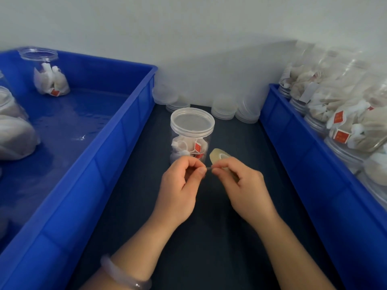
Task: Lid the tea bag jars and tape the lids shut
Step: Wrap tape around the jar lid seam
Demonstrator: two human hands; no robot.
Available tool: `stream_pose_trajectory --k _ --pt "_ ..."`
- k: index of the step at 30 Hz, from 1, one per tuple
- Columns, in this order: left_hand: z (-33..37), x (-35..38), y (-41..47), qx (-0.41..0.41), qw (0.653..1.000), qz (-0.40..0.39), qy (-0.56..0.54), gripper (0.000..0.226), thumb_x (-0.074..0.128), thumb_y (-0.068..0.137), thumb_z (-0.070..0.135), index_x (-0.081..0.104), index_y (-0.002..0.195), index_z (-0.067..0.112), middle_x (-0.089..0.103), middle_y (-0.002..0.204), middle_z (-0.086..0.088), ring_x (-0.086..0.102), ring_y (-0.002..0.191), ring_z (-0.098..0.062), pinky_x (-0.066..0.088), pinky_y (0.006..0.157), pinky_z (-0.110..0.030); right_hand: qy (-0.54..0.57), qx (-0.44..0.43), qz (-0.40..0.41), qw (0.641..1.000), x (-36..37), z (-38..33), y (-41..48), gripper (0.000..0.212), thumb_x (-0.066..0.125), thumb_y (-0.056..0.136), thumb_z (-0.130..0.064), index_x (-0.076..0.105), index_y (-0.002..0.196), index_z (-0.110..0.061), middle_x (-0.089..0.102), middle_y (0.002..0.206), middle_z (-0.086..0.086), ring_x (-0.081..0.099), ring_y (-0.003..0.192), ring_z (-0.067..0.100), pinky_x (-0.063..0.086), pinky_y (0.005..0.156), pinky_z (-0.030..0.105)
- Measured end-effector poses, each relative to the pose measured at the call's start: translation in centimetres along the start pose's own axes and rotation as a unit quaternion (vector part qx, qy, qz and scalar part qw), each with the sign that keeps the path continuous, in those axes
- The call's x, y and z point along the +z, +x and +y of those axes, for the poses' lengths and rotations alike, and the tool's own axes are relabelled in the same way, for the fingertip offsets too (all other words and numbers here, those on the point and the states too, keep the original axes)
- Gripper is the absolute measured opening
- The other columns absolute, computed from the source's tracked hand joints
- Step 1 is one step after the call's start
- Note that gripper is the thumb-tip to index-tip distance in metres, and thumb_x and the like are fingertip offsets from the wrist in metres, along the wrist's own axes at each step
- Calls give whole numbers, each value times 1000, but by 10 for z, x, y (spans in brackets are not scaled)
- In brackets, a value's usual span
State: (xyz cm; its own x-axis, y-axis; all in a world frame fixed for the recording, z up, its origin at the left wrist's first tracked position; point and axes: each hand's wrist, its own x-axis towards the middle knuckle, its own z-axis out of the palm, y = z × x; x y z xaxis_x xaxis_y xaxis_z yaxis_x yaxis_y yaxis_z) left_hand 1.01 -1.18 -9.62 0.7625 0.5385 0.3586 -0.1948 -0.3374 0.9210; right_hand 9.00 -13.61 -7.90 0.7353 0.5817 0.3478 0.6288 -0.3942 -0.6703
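Starting with the big stuff: the left blue bin [125, 132] fills the whole left side of the frame. An open jar [48, 74] of tea bags in its upper left has no lid yet, so plenty of the job looks undone. The right blue bin [303, 155] along the right edge is piled with jars lying on their sides.

On the dark table [219, 237] between them, the working jar [191, 143] stands upright at centre with its lid [192, 121] already on top. Whether it's seated tight can't be told. Spare lids [224, 109] sit in stacks against the wall behind it.

Just below the jar, the person's right hand [243, 185] is curled around the tape roll [218, 155]. The left hand [180, 185] pinches the free tape end [208, 168] between thumb and forefinger, with only a short bit drawn out.

What could go sideways:
- Clear tape that thin probably folds onto itself or clings to fingertips.
- If the pinch slips, the end snaps back onto the roll and is a pain to find.
- Neither hand steadies the jar, so pressing tape on could shove or tip it.
- Taping a crooked lid would just lock the gap in.
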Motion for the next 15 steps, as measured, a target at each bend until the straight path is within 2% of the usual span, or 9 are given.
stream_pose_trajectory --k 4,8,11,15 --pt "2 0 0 2 999 37 4 14 57 91 11 59 84 23 64 81 4 63 75 -8 49 68 -16 -159 -57 -47 985 -19 -19 19 17 53 92 -38 67 101 -33 64 92 -12 57 84 5 49 73 32" --pt "3 2 1 7 997 70 14 18 58 91 11 57 81 26 62 76 5 60 70 -6 45 63 -12 -201 -44 -105 973 -26 -36 33 25 47 97 -38 62 117 -38 64 105 -10 57 101 12 48 84 36" --pt "2 3 1 3 998 66 21 18 57 91 10 57 80 25 63 75 4 60 69 -5 45 62 -12 -235 -14 -123 964 -21 -40 33 18 42 100 -34 58 108 -33 53 84 -15 51 88 11 39 70 32" --pt "-5 -9 11 -81 984 155 -41 18 52 95 9 56 80 19 62 70 3 60 60 0 44 58 -7 -319 55 -104 940 -26 -28 37 10 36 102 -27 45 105 -27 53 87 0 53 75 20 35 59 33"
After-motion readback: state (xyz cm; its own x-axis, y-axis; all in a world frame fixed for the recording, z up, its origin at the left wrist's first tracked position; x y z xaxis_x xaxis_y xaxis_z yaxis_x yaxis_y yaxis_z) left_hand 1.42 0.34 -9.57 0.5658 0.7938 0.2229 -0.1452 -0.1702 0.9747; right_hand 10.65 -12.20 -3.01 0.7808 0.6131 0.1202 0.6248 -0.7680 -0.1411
